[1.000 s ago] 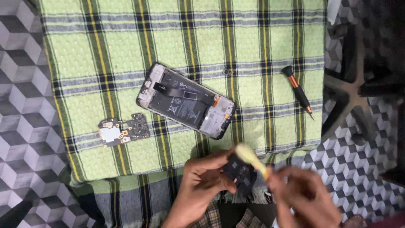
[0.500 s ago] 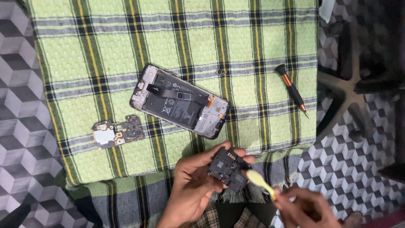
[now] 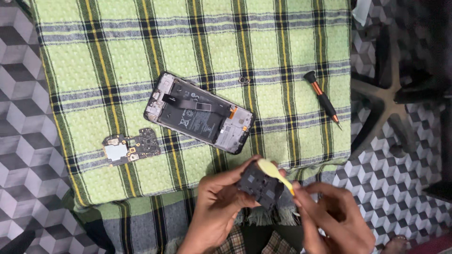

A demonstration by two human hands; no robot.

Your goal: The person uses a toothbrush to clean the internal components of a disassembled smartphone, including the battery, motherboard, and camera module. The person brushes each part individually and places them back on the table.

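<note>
Pinching a small dark plastic phone part [image 3: 260, 184] by its edges at lower centre, the left hand [image 3: 217, 207] grips it while the right hand [image 3: 334, 216] holds a yellow pry tool [image 3: 275, 173]; the part looks light, thin, stiff and likely brittle.

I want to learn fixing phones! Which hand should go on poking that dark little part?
Probably the right hand: it holds the yellow pry tool, whose tip lies on the dark part. The left hand is busy gripping that part.
</note>
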